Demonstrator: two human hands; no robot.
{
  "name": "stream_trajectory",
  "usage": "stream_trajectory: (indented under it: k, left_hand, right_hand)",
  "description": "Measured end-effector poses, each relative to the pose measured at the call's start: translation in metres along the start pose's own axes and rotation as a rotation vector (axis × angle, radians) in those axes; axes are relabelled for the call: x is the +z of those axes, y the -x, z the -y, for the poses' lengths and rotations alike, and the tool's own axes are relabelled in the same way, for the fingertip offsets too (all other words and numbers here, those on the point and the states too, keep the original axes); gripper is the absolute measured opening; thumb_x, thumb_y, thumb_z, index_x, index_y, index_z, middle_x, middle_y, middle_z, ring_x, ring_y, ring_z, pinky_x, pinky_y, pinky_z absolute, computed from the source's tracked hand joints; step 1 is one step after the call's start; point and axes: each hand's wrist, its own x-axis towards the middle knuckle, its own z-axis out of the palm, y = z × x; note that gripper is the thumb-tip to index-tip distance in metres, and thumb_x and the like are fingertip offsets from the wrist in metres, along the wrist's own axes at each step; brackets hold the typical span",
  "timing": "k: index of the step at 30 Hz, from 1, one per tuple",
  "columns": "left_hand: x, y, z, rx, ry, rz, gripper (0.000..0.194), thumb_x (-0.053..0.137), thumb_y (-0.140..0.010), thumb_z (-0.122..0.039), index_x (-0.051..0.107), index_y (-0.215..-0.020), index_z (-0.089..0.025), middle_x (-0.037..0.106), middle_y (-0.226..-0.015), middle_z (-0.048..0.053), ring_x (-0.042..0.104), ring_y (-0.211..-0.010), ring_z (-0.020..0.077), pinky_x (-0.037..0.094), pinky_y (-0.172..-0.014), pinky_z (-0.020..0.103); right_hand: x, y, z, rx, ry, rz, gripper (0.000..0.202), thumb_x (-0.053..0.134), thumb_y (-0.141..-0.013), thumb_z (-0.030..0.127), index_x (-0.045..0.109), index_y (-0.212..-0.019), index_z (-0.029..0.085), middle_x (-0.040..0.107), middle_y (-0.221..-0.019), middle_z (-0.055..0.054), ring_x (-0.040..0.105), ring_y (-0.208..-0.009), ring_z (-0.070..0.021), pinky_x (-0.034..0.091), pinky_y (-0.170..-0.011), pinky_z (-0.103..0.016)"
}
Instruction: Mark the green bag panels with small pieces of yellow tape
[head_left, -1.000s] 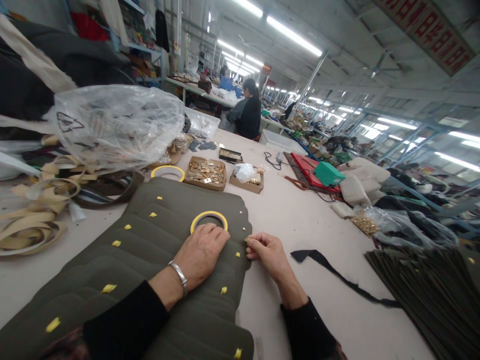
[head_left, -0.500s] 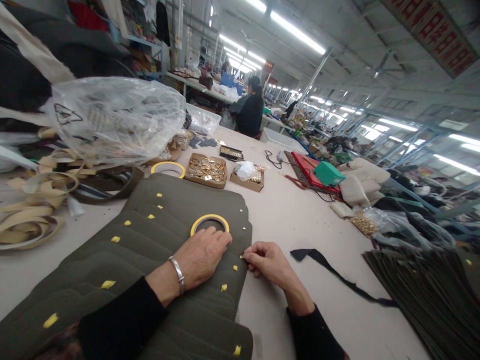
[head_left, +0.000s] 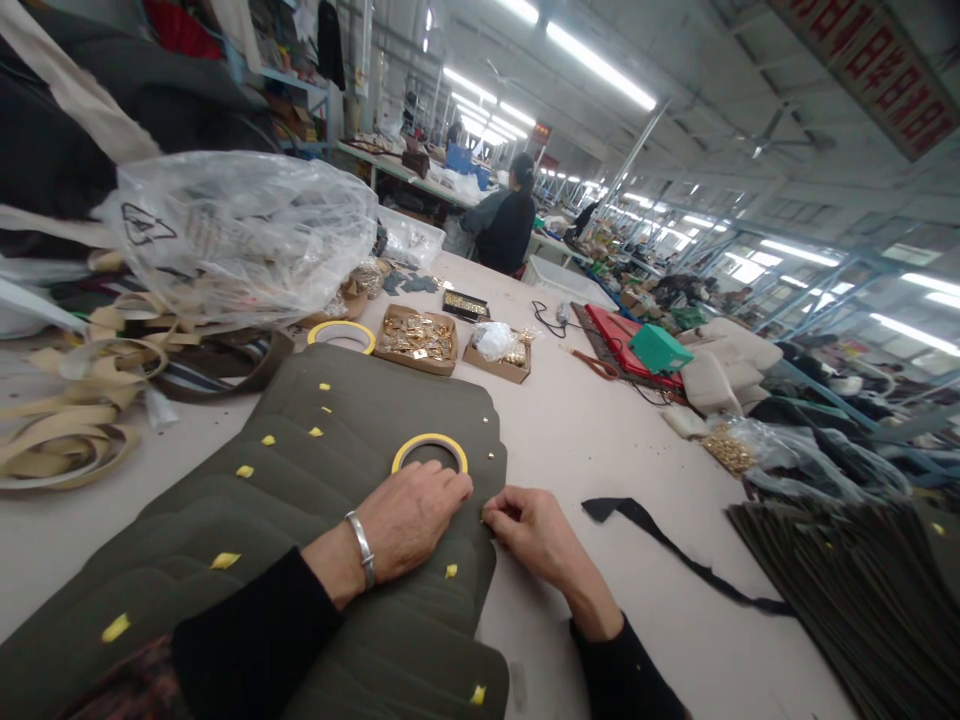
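Observation:
A stack of dark olive fabric panels (head_left: 390,400) lies fanned on the table, dotted with small yellow tape pieces (head_left: 225,561). My left hand (head_left: 409,520), with a silver bangle at the wrist, rests on the panels. Its fingers are curled over the near side of a roll of yellow tape (head_left: 430,440), hiding that part of it. At the panels' right edge my right hand (head_left: 529,530) pinches with thumb and forefinger; a tiny yellowish bit shows at the tips, too small to make out. Two small metal studs (head_left: 490,456) show farther up that edge.
Beyond the panels are another tape roll (head_left: 341,336), a box of gold metal parts (head_left: 417,338) and a smaller box (head_left: 498,362). A black strip (head_left: 675,560) and dark panels (head_left: 840,590) lie right. Straps (head_left: 67,440) and a plastic bag (head_left: 240,235) sit left.
The yellow piece between my hands no longer shows on the panel. My right fingertips have moved slightly down the edge. My left hand and the tape roll have shifted a little right.

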Motion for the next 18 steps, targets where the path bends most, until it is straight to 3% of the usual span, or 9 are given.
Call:
stream_trajectory:
  k: [5,10,14,18]
  left_hand:
    - [0.002,0.003,0.002,-0.002,0.013,-0.002,0.017,0.039,-0.089,-0.011,0.052,-0.096,-0.019,0.06,-0.089,0.004,0.051,-0.081,0.0207,0.04,-0.072,0.034]
    - [0.002,0.003,0.002,-0.006,0.029,-0.012,0.018,0.039,-0.089,-0.01,0.052,-0.098,-0.019,0.061,-0.09,0.004,0.052,-0.082,0.0205,0.042,-0.073,0.034]
    - [-0.001,0.002,0.002,-0.017,0.05,0.003,0.019,0.039,-0.089,-0.01,0.053,-0.098,-0.019,0.061,-0.09,0.004,0.053,-0.082,0.0206,0.042,-0.074,0.034]
    - [-0.001,0.002,0.002,-0.035,0.056,-0.005,0.02,0.038,-0.089,-0.01,0.054,-0.096,-0.02,0.062,-0.092,0.005,0.054,-0.083,0.0209,0.043,-0.074,0.034]
  right_hand:
    - [0.006,0.0,0.008,-0.068,0.235,-0.057,0.016,0.054,-0.079,0.015,0.069,-0.076,0.019,0.068,-0.068,-0.001,0.061,-0.062,-0.0145,0.041,-0.06,-0.023]
    - [0.0,0.001,0.005,-0.055,0.324,-0.121,0.031,0.061,-0.082,0.023,0.062,-0.113,0.02,0.065,-0.063,0.001,0.06,-0.058,-0.0162,0.043,-0.06,-0.026]
    - [-0.007,0.009,0.001,-0.297,0.307,-0.147,0.013,0.051,-0.089,0.017,0.064,-0.091,0.018,0.065,-0.075,-0.002,0.06,-0.065,-0.0132,0.045,-0.064,-0.023]
    - [-0.003,0.01,0.002,-0.527,0.652,-0.009,0.015,0.051,-0.087,0.008,0.064,-0.084,0.016,0.063,-0.079,-0.006,0.059,-0.073,-0.0171,0.048,-0.068,-0.027]
